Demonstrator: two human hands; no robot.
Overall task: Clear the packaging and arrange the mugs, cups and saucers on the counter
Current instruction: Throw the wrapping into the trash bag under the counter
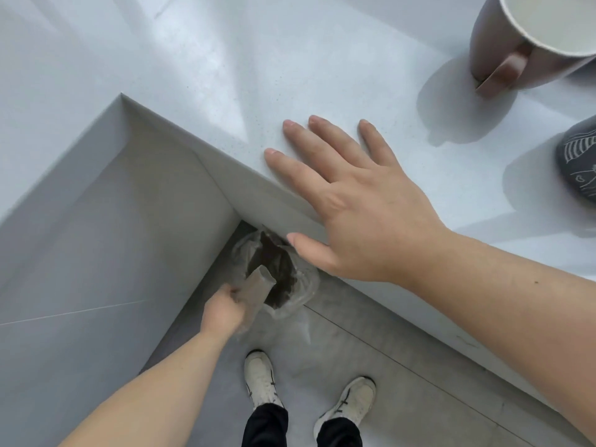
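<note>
**Packaging held over the floor bin, two mugs at the table's right edge**

Head view: the left hand (225,309) is low, below the table's corner, closed around a flat piece of brown cardboard packaging (258,290) with some clear plastic wrap bunched against it. The cardboard's far end points into the mouth of a bin (301,296) lined with a clear plastic bag, which stands on the grey floor (371,359) tucked against the table's front panel. The inside of the bin looks dark; what lies in it cannot be made out.

The right hand (364,214) is open, fingers spread and palm down, resting over the near edge of the white table (225,75), the thumb hanging past the edge above the bin. It grips nothing.

At the far right corner of the picture stands a mauve mug (503,53), upright, handle towards the person, its pale inside showing nothing. Just nearer, at the right edge, is part of a dark grey mug (580,162) with white line drawings, cut off by the frame. The two stand apart.

Below, two white shoes (261,379) stand on the floor.
</note>
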